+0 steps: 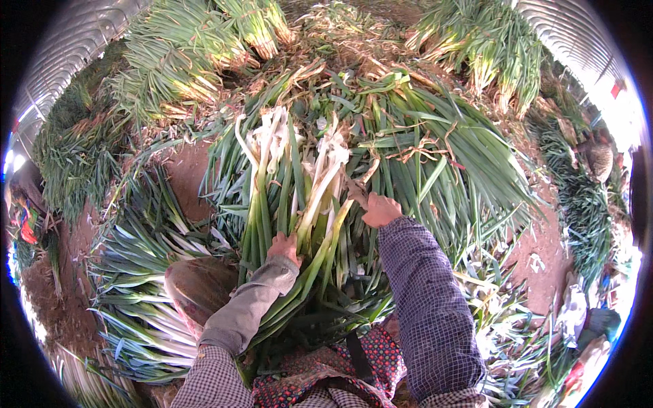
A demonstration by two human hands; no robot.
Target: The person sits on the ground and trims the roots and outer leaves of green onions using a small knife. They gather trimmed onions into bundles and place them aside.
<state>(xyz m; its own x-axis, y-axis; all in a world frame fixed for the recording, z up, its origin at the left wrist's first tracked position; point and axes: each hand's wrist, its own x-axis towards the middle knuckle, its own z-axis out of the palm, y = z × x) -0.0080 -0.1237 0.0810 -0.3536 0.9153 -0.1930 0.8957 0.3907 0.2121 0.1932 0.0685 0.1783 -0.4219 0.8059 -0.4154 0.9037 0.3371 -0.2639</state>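
Just left of the middle, my left hand [283,248] is closed around green onion stalks [319,214], whose pale root ends point away from me. Their green leaves run down under my left forearm. To the right, my right hand [381,209] is curled around a dull grey-brown thing [355,193] that reaches to the stalks; I cannot tell whether it is a tool or dried leaf. Beside the held stalks lie other green onions [265,173] with whitish roots. Beneath both hands spreads a heap of long green leaves [449,148].
Cleaned-looking green onions [163,326] with white stems lie left by my knee [201,285]. Tied bundles stand at the far left [204,56] and far right [484,61]. Leaf scraps [497,301] litter the right side. Bare reddish soil [541,260] shows between the piles.
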